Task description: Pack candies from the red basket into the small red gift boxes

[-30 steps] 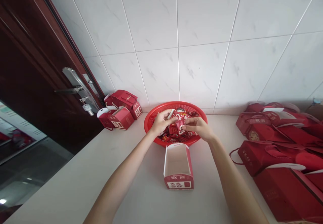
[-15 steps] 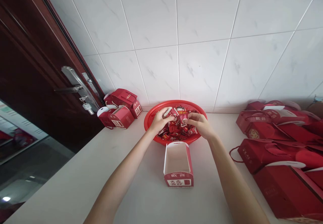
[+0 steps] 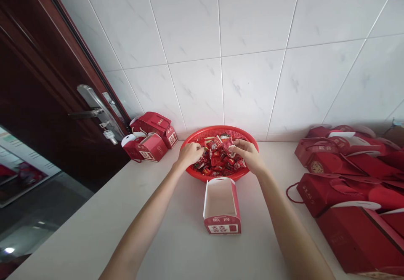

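Observation:
A red plastic basket (image 3: 249,133) of wrapped candies (image 3: 217,162) stands against the tiled wall. My left hand (image 3: 190,153) is over the basket's left side, fingers bent together at the candies; what they pinch is too small to make out. On the right side, my right hand (image 3: 248,153) pinches a red candy packet (image 3: 227,146) between thumb and fingers. Just in front of the basket sits an open red and white box (image 3: 222,200), its inside showing bare.
Several red boxes (image 3: 153,145) stand at the back left, beside a dark door (image 3: 47,82) with a metal handle. Many more red boxes (image 3: 353,187) fill the right side of the white table (image 3: 151,229).
My left hand has moved left from the middle of the candies to the basket's left side, and its fingers have closed. My right hand stays nearly in place with the packet.

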Available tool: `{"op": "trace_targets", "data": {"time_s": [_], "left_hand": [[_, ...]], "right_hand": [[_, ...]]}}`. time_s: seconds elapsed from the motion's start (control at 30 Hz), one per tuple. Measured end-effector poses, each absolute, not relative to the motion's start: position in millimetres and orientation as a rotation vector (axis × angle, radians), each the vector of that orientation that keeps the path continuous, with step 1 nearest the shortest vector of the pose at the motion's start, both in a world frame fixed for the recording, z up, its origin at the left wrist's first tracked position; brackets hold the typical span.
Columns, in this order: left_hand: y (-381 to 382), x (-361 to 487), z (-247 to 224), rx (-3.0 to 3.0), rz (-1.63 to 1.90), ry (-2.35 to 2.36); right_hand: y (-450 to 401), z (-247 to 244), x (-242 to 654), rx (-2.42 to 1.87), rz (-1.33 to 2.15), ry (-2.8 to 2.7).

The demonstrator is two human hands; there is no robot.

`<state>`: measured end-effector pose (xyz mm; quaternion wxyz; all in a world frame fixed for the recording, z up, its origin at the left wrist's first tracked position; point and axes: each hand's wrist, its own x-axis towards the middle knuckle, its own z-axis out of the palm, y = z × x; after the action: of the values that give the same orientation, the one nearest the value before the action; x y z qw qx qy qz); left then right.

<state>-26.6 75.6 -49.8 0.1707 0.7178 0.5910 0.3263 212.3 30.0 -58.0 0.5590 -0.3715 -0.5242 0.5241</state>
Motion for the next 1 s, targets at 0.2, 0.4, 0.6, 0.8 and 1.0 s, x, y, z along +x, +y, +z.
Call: {"op": "trace_targets", "data": {"time_s": [0.2,0.4,0.6,0.8,1.0], "left_hand": [[70,-27,-48,2.285,0.82,1.583],[63,-8,-50,2.339,0.248,1.26],[64,2,-50,2.366,0.045,1.324],[59,16,-50,2.433,-0.091,1.389],[54,21,-43,2.501,-0.256,1.387]], "right_hand": [[32,-59,211,-0.89,1.216,-1.238],[31,-59,211,-0.897,1.191,-1.246],[30,-57,210,-0.893,1.176,-1.24],[30,-57,209,-0.884,1.178,-1.231],[29,-57,208,-0.887,1.165,-1.199]]}}
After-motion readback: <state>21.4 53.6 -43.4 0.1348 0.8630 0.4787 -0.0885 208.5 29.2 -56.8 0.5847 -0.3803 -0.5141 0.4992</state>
